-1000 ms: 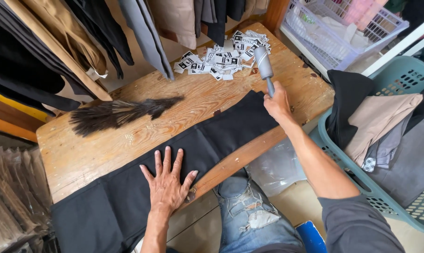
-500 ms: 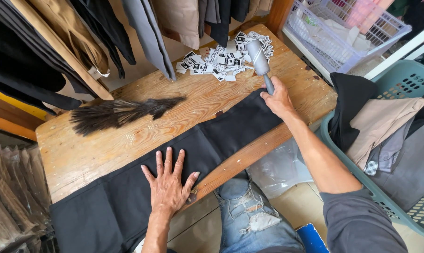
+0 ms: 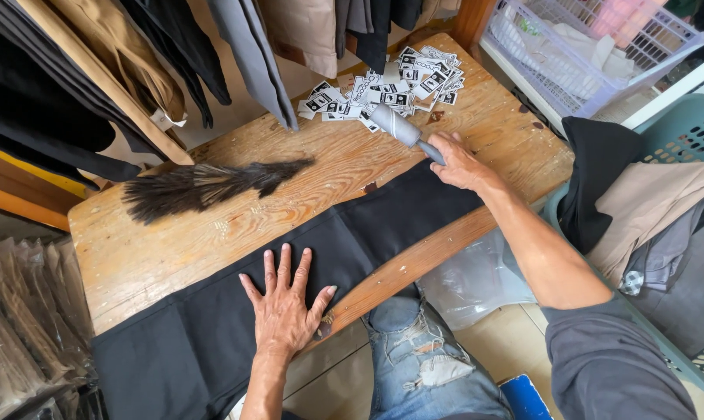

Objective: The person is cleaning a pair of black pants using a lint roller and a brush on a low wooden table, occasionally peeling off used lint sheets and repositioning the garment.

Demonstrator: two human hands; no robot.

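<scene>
Both hands are at work on the black garment [image 3: 321, 264], which lies stretched in a long strip across the near edge of the wooden table [image 3: 212, 233], one end hanging off at the lower left. The left hand [image 3: 286, 299] lies flat on the cloth with all 5 fingers spread wide, holding nothing, only pressing the fabric down near the table's front edge. The right hand [image 3: 457, 163] is closed around the handle of a grey lint roller [image 3: 394, 124], at the far end of the garment.

Over the last second the roller has swung: its head pointed up and away from the hand, and it now tilts over to the left, lower toward the table, with its head beside the pile of small black-and-white paper tags [image 3: 391, 85]. The right hand has moved little, and the left hand has stayed planted in the same spot. Judging by this, the roller is being tipped down from a raised position toward the surface while the cloth is kept taut and still.

A dark feather duster [image 3: 204, 187] lies on the bare wood beyond the garment, well apart from both hands. Trousers hang along the top edge, and a teal laundry basket [image 3: 678, 132] with folded clothes stands to the right.
</scene>
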